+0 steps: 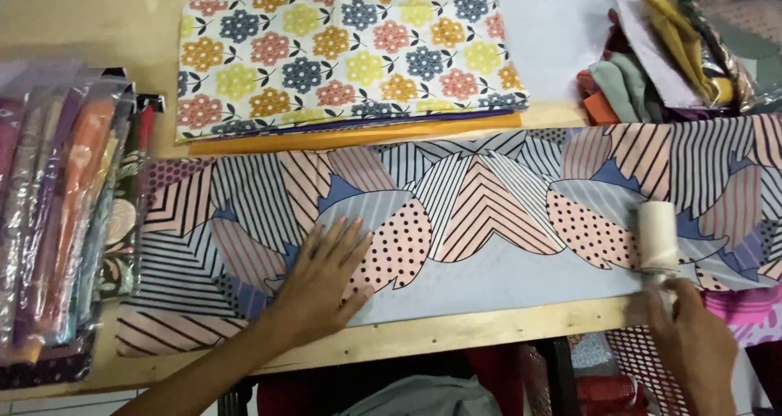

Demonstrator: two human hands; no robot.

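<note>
- Bags first: there's a row of clear plastic bags (61, 212) standing on edge along the left side of the table (456, 332), each with folded fabric inside, orange, purple and pink from what I can see. Another clear bag (725, 33) at the top right has mustard and grey cloth in it.
- Loose folded cloths (619, 86) in green, orange and red sit just left of that bag.
- Floral fabric (342, 50) is folded flat at the back, resting on an orange sheet (358, 137).
- The striped cloth (489, 212) with the dotted peach shapes is laid out across the front of the table, running from the left bags off the right edge.
- My left hand (326, 282) is flat on that cloth, fingers spread wide, palm pressing down near the left half, forearm coming in from the lower left.
- My right hand (692, 343) is at the front edge on the right, fingers curled around the handle of a white roller (658, 235). The roller head stands on the cloth just above my knuckles.
</note>
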